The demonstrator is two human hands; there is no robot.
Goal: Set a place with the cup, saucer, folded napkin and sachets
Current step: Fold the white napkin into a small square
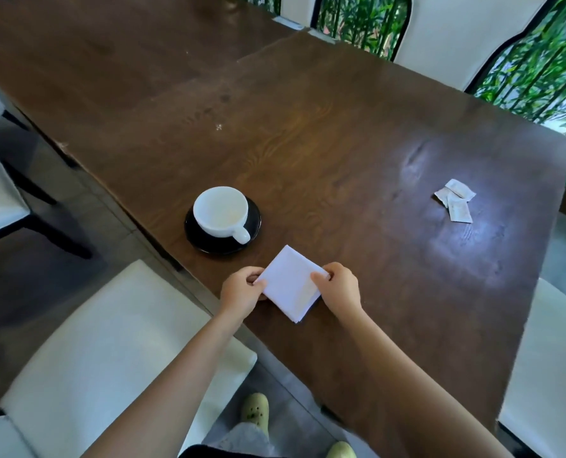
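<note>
By the near edge of the desk (341,143), the left grip (242,289) and right grip (339,287) each pinch an opposite corner of the folded napkin (291,285), thumbs on top. Just beyond, along the same edge, the cup (222,211) stands on the saucer (255,217), handle toward the napkin. The sachets (456,200) lie overlapping, well apart, near the right edge.

Soft daylight enters through windows (360,24) beyond the sachets (455,200); pale glare sheens the tabletop (308,143) around them. Wide-angle distortion bows the edges; mild blur throughout.
</note>
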